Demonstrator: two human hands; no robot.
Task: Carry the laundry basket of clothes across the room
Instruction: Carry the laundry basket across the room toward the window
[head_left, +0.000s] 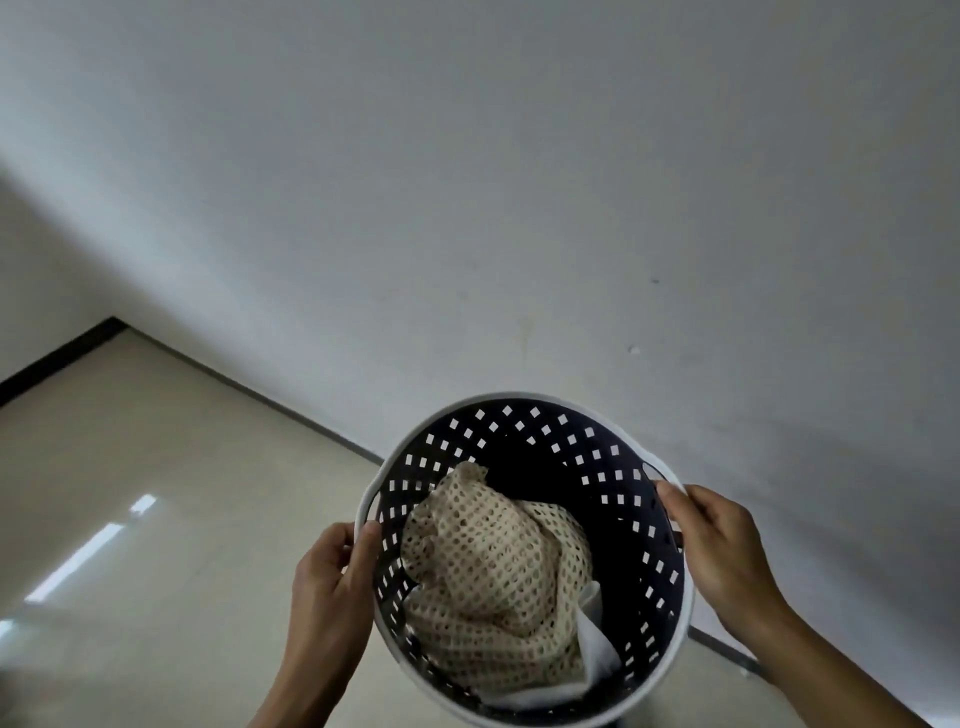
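Navy perforated laundry basket (618, 499) sits between both hands; left hand (332, 582) and right hand (722, 545) clamp opposite rim handles, wall probably close ahead.

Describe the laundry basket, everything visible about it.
The laundry basket is round, apparently plastic, with a dark wall pierced by rows of small square holes and a white rim with handle openings at the sides. It is held off the floor, tilted, close to a pale wall. The left hand and right hand grip opposite sides of the rim. Inside lie a beige open-mesh garment and some white cloth.
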